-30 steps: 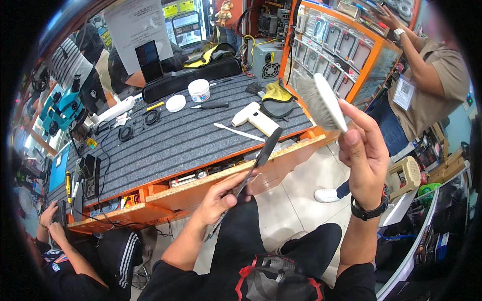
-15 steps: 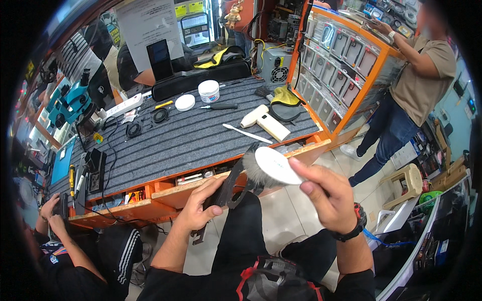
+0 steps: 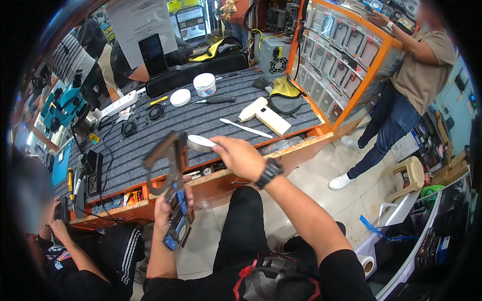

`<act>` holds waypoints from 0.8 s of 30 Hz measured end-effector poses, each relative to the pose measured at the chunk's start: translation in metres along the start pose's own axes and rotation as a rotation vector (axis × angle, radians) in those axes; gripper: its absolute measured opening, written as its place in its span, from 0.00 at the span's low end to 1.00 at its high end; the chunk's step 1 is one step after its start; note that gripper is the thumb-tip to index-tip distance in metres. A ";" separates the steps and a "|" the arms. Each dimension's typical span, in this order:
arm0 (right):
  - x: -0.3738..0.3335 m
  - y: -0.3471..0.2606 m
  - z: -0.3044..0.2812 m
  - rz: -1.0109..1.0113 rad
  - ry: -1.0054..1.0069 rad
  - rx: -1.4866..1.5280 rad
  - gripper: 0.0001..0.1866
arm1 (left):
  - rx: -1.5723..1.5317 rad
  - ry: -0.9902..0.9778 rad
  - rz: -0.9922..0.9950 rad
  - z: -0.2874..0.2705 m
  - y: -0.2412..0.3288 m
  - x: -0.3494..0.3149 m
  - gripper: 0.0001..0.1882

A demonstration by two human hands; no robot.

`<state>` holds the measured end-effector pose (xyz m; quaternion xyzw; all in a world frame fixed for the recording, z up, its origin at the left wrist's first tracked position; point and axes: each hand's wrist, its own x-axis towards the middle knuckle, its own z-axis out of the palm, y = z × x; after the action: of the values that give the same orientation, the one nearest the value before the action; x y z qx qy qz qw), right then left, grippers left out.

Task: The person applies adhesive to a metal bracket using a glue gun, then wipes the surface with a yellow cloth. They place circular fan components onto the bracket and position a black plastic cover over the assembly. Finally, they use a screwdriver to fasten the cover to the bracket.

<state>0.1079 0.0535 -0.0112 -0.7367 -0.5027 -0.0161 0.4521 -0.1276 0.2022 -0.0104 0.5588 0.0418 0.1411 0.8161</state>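
My left hand (image 3: 162, 213) grips a dark, frame-like part (image 3: 176, 185) with cut-outs and blue patches on its lower half. The part stands steeply tilted above my lap, in front of the bench drawers, its top blurred by motion. My right hand (image 3: 240, 156) pinches a white, oval-backed brush (image 3: 200, 142). Grey bristles showed on this brush earlier; now its white back faces up and the bristles are mostly hidden. The brush is close beside the part's upper right edge; whether they touch I cannot tell.
On the ribbed grey mat (image 3: 201, 118) lie a cream handheld blower (image 3: 266, 116), a white toothbrush-like stick (image 3: 246, 128), a white jar (image 3: 205, 85) and a black-handled tool (image 3: 218, 100). Open drawers (image 3: 271, 155) edge the bench. One co-worker (image 3: 75, 246) sits left; another (image 3: 419, 70) stands right.
The dark part has moved left and turned, bringing its blue patches into view. My right hand has carried the brush left and slightly up, with the forearm now reaching across.
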 end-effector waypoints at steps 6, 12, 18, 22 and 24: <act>0.036 0.012 0.036 -0.076 -0.017 -0.287 0.12 | -0.197 0.031 0.133 -0.017 -0.001 0.005 0.55; 0.035 0.023 0.029 -0.091 0.104 -0.055 0.12 | -0.608 -0.075 0.105 -0.029 -0.005 0.022 0.59; -0.009 -0.007 -0.061 0.145 0.136 0.704 0.25 | -0.996 -0.331 -0.066 0.020 -0.011 0.061 0.53; -0.009 -0.028 -0.117 0.054 0.300 0.829 0.30 | -1.128 -0.577 -0.148 0.067 -0.023 0.087 0.52; -0.017 -0.028 -0.141 0.011 0.347 1.008 0.27 | -1.131 -0.628 -0.165 0.101 -0.028 0.100 0.52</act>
<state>0.1396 -0.0526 0.0821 -0.4173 -0.3623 0.1082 0.8264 -0.0037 0.1300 0.0096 0.0525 -0.2365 -0.0919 0.9658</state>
